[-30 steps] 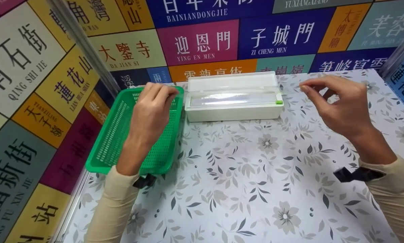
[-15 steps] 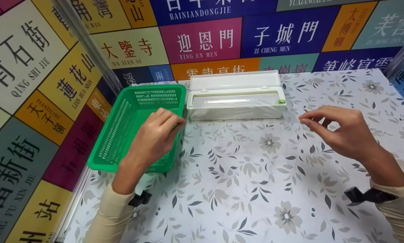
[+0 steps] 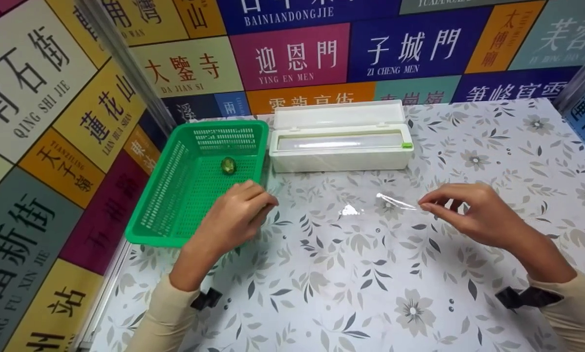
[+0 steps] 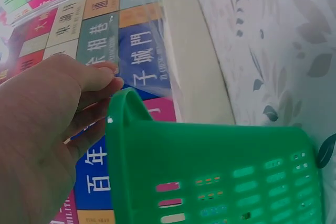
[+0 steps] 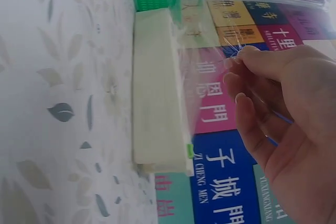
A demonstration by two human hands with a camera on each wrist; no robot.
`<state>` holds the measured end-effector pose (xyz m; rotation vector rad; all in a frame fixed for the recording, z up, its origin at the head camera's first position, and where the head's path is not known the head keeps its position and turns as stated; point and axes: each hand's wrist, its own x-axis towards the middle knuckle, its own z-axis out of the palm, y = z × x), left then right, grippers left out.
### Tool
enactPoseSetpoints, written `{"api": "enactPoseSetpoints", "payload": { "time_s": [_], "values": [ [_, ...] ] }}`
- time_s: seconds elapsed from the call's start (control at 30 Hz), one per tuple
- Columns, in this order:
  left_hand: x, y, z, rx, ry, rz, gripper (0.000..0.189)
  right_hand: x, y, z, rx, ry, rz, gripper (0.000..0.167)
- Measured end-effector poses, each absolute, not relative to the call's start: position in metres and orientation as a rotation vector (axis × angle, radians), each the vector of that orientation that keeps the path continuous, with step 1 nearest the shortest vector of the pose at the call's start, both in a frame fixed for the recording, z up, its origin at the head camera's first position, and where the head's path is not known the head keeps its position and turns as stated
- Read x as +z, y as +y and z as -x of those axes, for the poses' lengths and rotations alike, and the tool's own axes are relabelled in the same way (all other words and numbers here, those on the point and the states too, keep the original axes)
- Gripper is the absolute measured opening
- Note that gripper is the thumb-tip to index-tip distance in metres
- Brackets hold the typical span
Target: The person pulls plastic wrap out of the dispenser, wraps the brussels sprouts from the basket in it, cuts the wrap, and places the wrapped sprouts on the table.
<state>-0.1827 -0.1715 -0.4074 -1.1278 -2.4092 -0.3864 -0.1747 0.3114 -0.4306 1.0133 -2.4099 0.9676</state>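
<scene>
A clear sheet of cling film point(image 3: 349, 210) stretches from the long white cling film box point(image 3: 341, 162) toward me, visible mostly by its glare. My left hand point(image 3: 233, 217) pinches one corner of the film between thumb and fingers, over the right side of the green basket point(image 3: 150, 208). On the other side, my right hand point(image 3: 480, 210) pinches the opposite corner above the table. The right wrist view shows the film point(image 5: 197, 85) gathered in creases at the right fingertips. Its box has the lid up, with a green slider point(image 3: 407, 145) at the right end.
Inside the basket lies a small round green thing point(image 3: 228, 165), shiny, its kind unclear. A floral-patterned cloth point(image 3: 360, 293) covers the table. Walls with coloured sign panels point(image 3: 292, 56) stand behind and to the left.
Both hands have come down and toward me, drawing the film out from the box over its front. The green thing in the basket, earlier hidden by the left hand, now shows.
</scene>
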Motion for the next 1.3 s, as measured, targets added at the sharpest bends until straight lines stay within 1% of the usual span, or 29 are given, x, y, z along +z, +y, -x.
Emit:
{"api": "enactPoseSetpoints", "payload": {
  "time_s": [0.23, 0.4, 0.5, 0.6, 0.73, 0.83, 1.3],
  "values": [
    [-0.416, -0.163, 0.178, -0.315, -2.548, 1.158, 0.007, -0.449, 0.307, 0.177, 1.023, -2.465, -1.019, 0.03],
    [-0.421, -0.156, 0.173, -0.165, -2.629, 1.15, 0.006, -0.458, 0.306, 0.177, 1.005, -2.595, -1.027, 0.021],
    [-0.425, -0.151, 0.172, -0.083, -2.644, 1.146, 0.007, -0.464, 0.306, 0.179, 1.008, -2.649, -1.06, 0.016],
    [-0.429, -0.147, 0.173, 0.028, -2.622, 1.15, 0.012, -0.47, 0.307, 0.18, 1.03, -2.68, -1.087, 0.013],
    [-0.435, -0.141, 0.173, 0.199, -2.571, 1.152, 0.021, -0.478, 0.307, 0.182, 1.062, -2.699, -1.109, 0.012],
    [-0.44, -0.138, 0.174, 0.283, -2.557, 1.133, 0.024, -0.483, 0.306, 0.183, 1.083, -2.701, -1.13, 0.013],
    [-0.448, -0.125, 0.174, 0.459, -2.521, 1.082, 0.024, -0.496, 0.303, 0.182, 1.047, -2.748, -1.084, 0.018]
  ]
}}
